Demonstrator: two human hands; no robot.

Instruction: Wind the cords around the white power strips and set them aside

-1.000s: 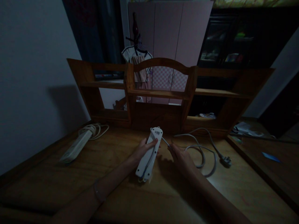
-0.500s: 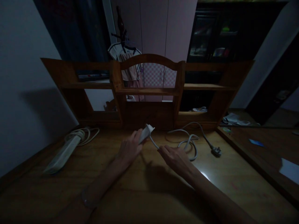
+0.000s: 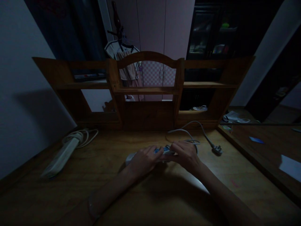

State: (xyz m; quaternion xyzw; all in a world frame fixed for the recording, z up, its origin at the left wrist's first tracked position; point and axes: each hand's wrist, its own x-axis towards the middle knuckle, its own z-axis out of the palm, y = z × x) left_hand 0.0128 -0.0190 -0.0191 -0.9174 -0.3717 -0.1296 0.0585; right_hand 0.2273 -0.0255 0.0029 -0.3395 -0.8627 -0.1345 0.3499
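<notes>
A white power strip (image 3: 166,153) with blue sockets lies crosswise low over the wooden desk, partly hidden by my hands. My left hand (image 3: 146,159) is wrapped over its middle, leaving the white left end showing. At the strip's right end, the fingers of my right hand (image 3: 187,156) are closed on it, close to where the cord is. The grey cord (image 3: 201,125) runs loosely behind my right hand to a plug (image 3: 217,150) resting on the desk at the right. Part of the cord is hidden by that hand.
Another white power strip (image 3: 61,157), cord coiled at its far end, lies on the left of the desk (image 3: 105,175). A wooden shelf (image 3: 148,91) stands along the back. To the right, a brown surface (image 3: 263,153) holds a white sheet (image 3: 291,168) and a blue card (image 3: 256,139).
The held power strip has come down from a raised, tilted pose and turned crosswise. My right hand has moved from the cord to the strip's right end. The view has shifted slightly.
</notes>
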